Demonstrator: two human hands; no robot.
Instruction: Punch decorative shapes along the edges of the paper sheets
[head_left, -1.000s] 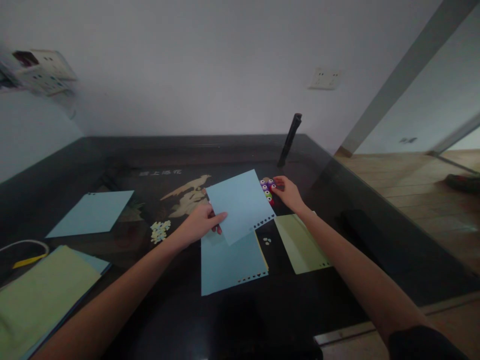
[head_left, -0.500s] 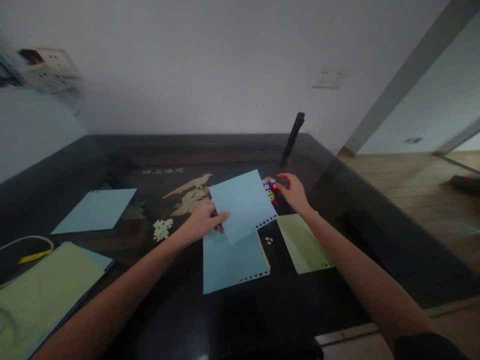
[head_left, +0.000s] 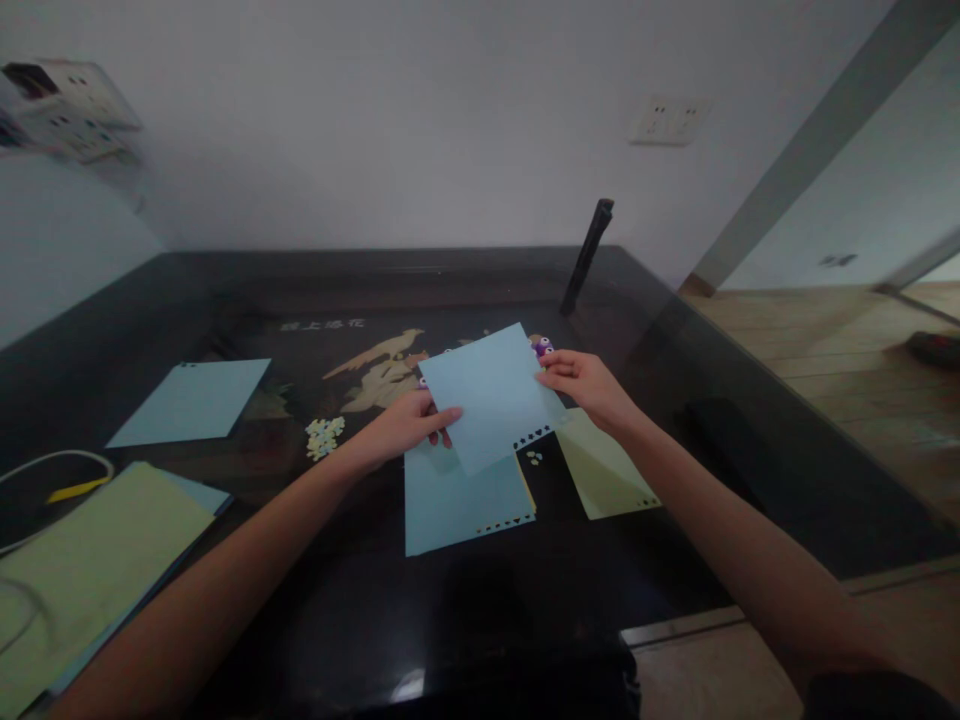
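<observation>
Above the middle of the dark surface [head_left: 300,620], a light blue sheet [head_left: 491,395] was held clear of the papers beneath it, tilted so that its long axis ran from near-left to far-right and its near-right edge carried a row of small punched shapes. The left hand [head_left: 409,425] pinched the sheet at its near-left border, thumb on top and fingers curled beneath, so that this hand was closed on the paper. The right hand [head_left: 589,385] stood at the opposite, far-right border of the sheet, its fingertips closed on a small purple punch [head_left: 543,347] that showed just past the sheet's far corner; whether the right fingers also touched the paper could not be told. The punch therefore lay directly at the sheet's right edge, nearer to the right hand than to the left, with the punched row just below and toward the camera from it. Under the held sheet lay a second blue sheet [head_left: 457,505], flat, with its own punched row along the near-right edge, and just to its right a green sheet [head_left: 604,470], partly covered by the right wrist. A few paper chips [head_left: 534,458] lay between these two sheets. Well to the left were a heap of pale cut-outs [head_left: 324,437], a lone blue sheet [head_left: 191,402], and a green-topped paper stack [head_left: 90,560] at the near-left corner. A dark rod [head_left: 588,256] stood slanted behind the hands.
</observation>
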